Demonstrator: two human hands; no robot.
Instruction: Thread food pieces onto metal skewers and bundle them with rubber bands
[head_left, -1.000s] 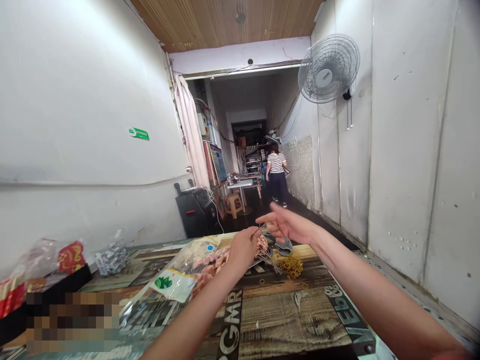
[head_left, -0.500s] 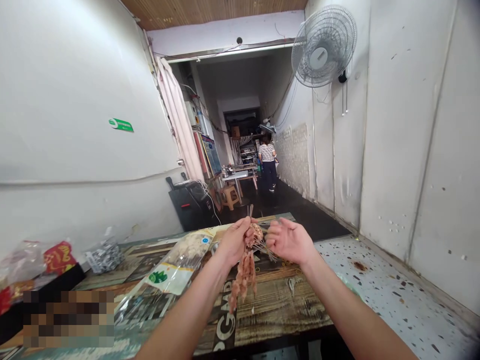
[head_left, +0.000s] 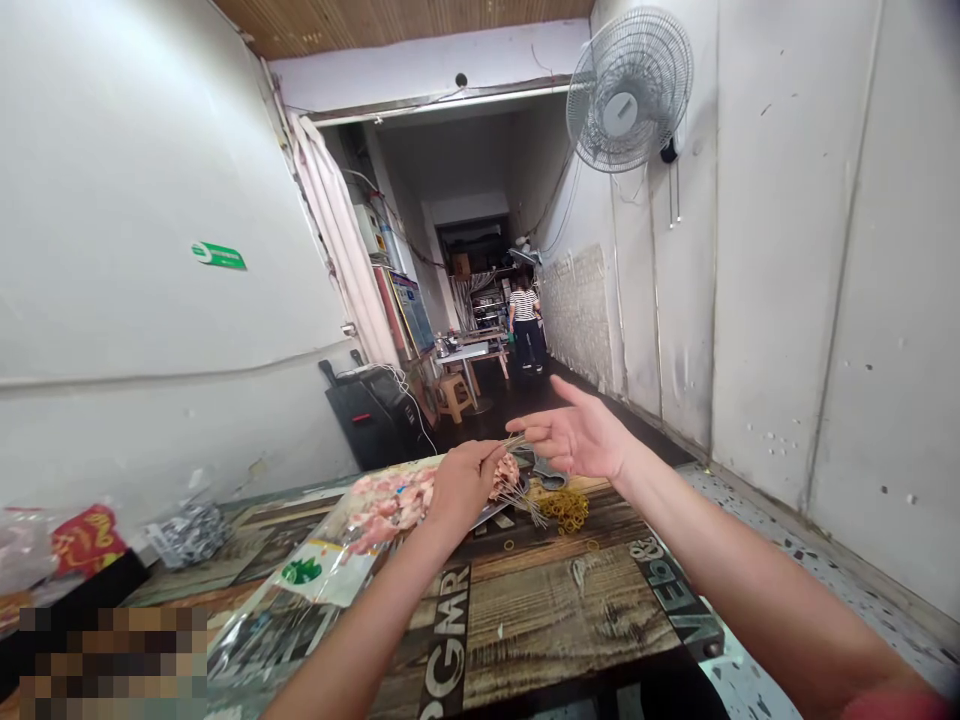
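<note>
My left hand is closed around a bundle of thin skewer sticks, whose bare ends point right. Pink meat shows on the far side of that hand, over a clear plastic bag. My right hand is open at the stick ends, thumb raised and fingers stretched toward them; whether a finger touches them I cannot tell. Below and between the hands lies another bundle of meat skewers, its sticks fanned toward the right. Beside it is a pile of yellow rubber bands.
The printed plastic bag lies on the wood-patterned table. A grey metal item is behind the rubber bands. At left are a clear bag of silvery pieces and a red packet. A person stands far back.
The skewers in my left hand swung from hanging down to lying leftward, stick ends now right. My right hand opened, its fingers stretching out. The rubber bands came into fuller view.
</note>
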